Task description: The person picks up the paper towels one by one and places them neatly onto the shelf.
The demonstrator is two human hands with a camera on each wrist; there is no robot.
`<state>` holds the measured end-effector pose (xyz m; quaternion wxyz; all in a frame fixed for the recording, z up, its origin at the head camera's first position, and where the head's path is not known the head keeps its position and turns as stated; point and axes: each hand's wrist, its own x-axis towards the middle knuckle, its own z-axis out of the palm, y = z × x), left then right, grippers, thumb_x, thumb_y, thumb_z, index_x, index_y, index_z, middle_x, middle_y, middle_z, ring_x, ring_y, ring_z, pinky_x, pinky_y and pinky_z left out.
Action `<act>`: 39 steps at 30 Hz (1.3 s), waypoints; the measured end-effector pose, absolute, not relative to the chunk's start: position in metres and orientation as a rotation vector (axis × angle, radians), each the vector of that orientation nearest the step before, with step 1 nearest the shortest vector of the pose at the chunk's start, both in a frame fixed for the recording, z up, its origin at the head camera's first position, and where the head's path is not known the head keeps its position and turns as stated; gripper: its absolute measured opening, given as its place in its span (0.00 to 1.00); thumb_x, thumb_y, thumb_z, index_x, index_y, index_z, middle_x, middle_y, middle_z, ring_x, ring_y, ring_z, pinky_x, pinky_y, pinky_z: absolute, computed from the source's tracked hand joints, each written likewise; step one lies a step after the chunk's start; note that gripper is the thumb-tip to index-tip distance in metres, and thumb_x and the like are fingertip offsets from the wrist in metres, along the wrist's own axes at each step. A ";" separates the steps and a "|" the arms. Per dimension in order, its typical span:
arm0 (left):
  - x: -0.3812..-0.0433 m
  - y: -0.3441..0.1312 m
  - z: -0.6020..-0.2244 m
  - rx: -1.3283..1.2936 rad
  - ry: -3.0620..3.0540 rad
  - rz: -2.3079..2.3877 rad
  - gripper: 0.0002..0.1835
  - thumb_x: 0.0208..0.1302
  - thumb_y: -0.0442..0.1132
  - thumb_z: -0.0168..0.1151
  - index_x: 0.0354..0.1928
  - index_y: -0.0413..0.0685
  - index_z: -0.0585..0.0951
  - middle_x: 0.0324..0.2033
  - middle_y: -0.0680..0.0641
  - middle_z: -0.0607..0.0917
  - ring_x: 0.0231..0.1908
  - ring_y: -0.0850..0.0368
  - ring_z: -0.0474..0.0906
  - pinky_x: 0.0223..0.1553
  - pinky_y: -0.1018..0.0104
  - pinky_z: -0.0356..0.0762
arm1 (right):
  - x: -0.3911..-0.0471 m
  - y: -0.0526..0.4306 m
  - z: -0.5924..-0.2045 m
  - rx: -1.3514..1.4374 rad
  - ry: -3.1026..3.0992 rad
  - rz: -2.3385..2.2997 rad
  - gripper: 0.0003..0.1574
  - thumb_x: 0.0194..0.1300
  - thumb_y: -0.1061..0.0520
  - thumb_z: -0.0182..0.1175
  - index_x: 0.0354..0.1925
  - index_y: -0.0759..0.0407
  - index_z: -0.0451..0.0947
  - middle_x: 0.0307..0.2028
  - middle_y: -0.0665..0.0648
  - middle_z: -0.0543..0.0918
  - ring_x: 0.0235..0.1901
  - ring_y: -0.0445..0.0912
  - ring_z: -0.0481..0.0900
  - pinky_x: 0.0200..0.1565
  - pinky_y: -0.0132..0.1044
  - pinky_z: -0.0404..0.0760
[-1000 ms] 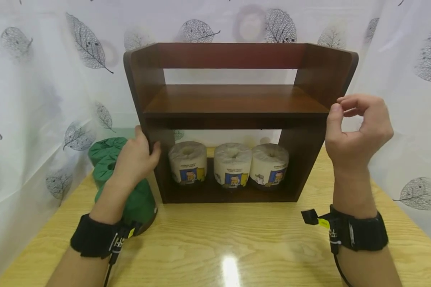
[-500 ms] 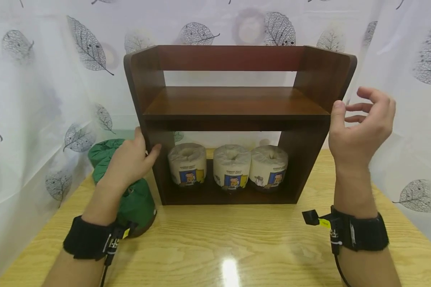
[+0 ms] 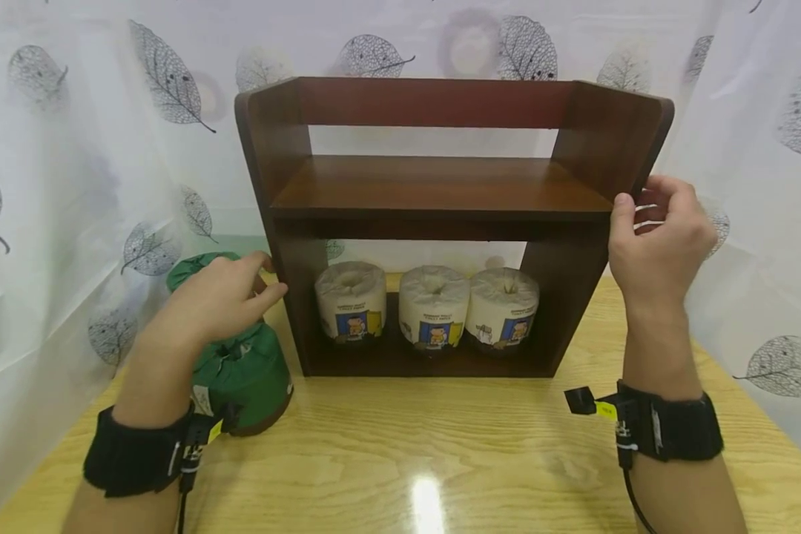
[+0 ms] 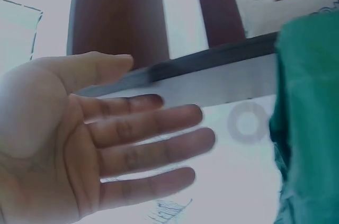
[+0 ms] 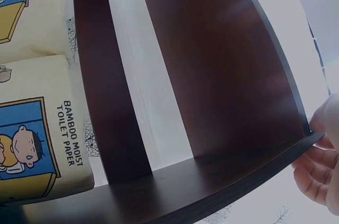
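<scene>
A dark brown wooden shelf (image 3: 440,182) stands on the table, with toilet paper rolls (image 3: 434,308) in wrappers on its lower level. At its left side panel my left hand (image 3: 216,297) has its thumb tip close to the front edge. Its fingers are spread and hold nothing, as the left wrist view shows. My right hand (image 3: 664,241) grips the right side panel, thumb at the front edge and fingers on the outer side. The right wrist view has only part of this hand (image 5: 323,166) at its border. Green cloth-like cylinders (image 3: 256,374) stand beneath my left hand, partly hidden by it.
The light wood table (image 3: 427,437) extends in front of the shelf. A white curtain (image 3: 754,245) with leaf prints hangs behind and on both sides. Each wrist wears a black strap (image 3: 670,423) with a small camera and cable.
My left hand has come off the left panel and shifted slightly left and toward me. The right hand's fingers, raised and apart before, have closed onto the right panel. The shelf stays put.
</scene>
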<state>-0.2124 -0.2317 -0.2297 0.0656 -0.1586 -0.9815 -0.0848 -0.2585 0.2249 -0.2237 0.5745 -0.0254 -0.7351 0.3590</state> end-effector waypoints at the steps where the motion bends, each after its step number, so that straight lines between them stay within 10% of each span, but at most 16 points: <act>1: -0.211 -0.231 -0.229 -0.474 -2.972 -0.241 0.27 0.68 0.54 0.48 0.55 0.36 0.68 0.39 0.41 0.82 0.32 0.52 0.79 0.32 0.52 0.78 | -0.258 0.225 -0.224 -0.064 -1.725 0.839 0.18 0.58 0.49 0.56 0.43 0.57 0.78 0.34 0.53 0.83 0.25 0.29 0.73 0.31 0.21 0.71; 11: -0.201 -0.218 -0.228 -0.428 -3.060 -0.165 0.13 0.63 0.49 0.55 0.38 0.46 0.75 0.27 0.50 0.78 0.24 0.58 0.72 0.24 0.59 0.72 | -0.258 0.226 -0.224 -0.057 -1.737 0.845 0.19 0.59 0.48 0.56 0.44 0.57 0.78 0.34 0.54 0.82 0.26 0.29 0.73 0.32 0.21 0.71; 25: -0.213 -0.224 -0.245 -0.196 -3.275 0.069 0.53 0.34 0.72 0.67 0.54 0.35 0.68 0.41 0.38 0.79 0.38 0.38 0.75 0.32 0.46 0.76 | -0.257 0.226 -0.223 -0.051 -1.750 0.837 0.19 0.59 0.48 0.56 0.44 0.57 0.78 0.34 0.54 0.83 0.26 0.29 0.73 0.32 0.22 0.71; 39: -0.220 -0.213 -0.255 -0.209 -3.284 0.118 0.45 0.25 0.66 0.75 0.44 0.41 0.74 0.37 0.43 0.79 0.38 0.41 0.76 0.35 0.43 0.74 | -0.257 0.227 -0.221 -0.046 -1.741 0.867 0.17 0.58 0.49 0.56 0.44 0.56 0.78 0.33 0.53 0.82 0.26 0.31 0.74 0.31 0.21 0.71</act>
